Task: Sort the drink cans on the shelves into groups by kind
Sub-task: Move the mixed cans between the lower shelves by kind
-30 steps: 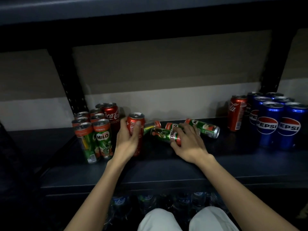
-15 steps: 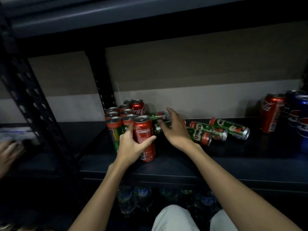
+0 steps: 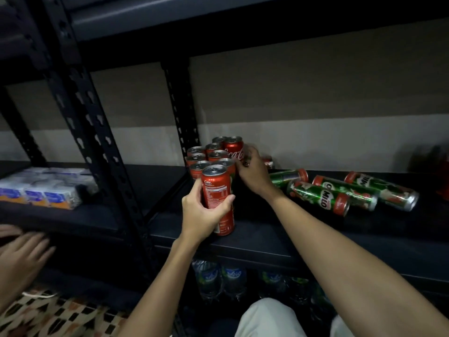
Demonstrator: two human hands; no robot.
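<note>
My left hand (image 3: 204, 211) is wrapped around an upright red Coke can (image 3: 217, 188) at the front of the dark shelf (image 3: 267, 242). Just behind it stands a cluster of upright Milo cans (image 3: 200, 158), with one red Coca-Cola can (image 3: 233, 148) at its back. My right hand (image 3: 254, 172) reaches in beside that Coca-Cola can with fingers curled; its grip is hidden. Several green Milo cans (image 3: 318, 198) lie on their sides to the right.
A black perforated shelf post (image 3: 97, 132) rises left of the cans. Wrapped packs (image 3: 41, 190) sit on the neighbouring shelf. Another person's hand (image 3: 19, 259) is at lower left. Water bottles (image 3: 218, 278) stand on the shelf below.
The view has swung left. My left hand brought the Coke can forward, in front of the cluster. My right hand left the lying Milo cans and moved to the back Coca-Cola can.
</note>
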